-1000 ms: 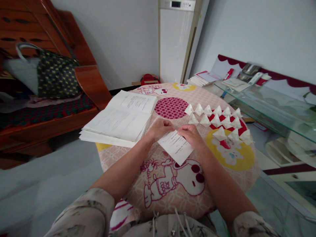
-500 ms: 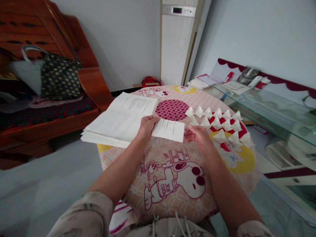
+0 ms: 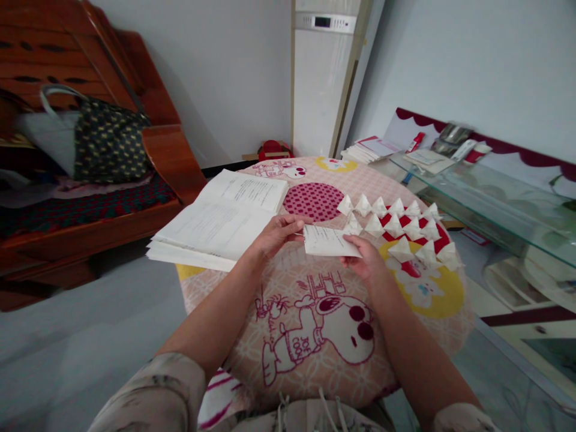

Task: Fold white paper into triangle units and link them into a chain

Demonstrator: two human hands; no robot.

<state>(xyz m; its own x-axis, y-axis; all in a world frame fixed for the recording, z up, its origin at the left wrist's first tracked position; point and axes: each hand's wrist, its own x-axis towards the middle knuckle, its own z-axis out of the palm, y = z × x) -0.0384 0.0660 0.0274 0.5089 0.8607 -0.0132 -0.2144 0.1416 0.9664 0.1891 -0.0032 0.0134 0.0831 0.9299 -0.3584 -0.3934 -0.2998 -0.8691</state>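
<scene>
A small printed sheet of paper (image 3: 327, 241), folded or cut to a rectangle, is held above the table between my hands. My right hand (image 3: 365, 258) pinches its right end, thumb on top and fingers beneath. At the sheet's left end, my left hand (image 3: 278, 235) has thumb and fingers closed on the edge; the exact contact is partly hidden. Left of the sheet lies an open book (image 3: 220, 219) with printed pages. Several folded white paper pieces (image 3: 393, 225), pointed at the top, stand in rows to the right, close beyond my right hand.
A patterned cloth (image 3: 319, 378) covers the round table. At the right stands a glass shelf unit (image 3: 508, 201), with a stack of papers (image 3: 371, 149) near its far end. A wooden bench (image 3: 173, 162) holding a dark patterned bag (image 3: 110, 141) is on the left.
The sheet has moved right and tilted. My right hand, beside its right edge before, now grips that end. My left hand has shifted slightly right, from on top of the sheet to its left edge.
</scene>
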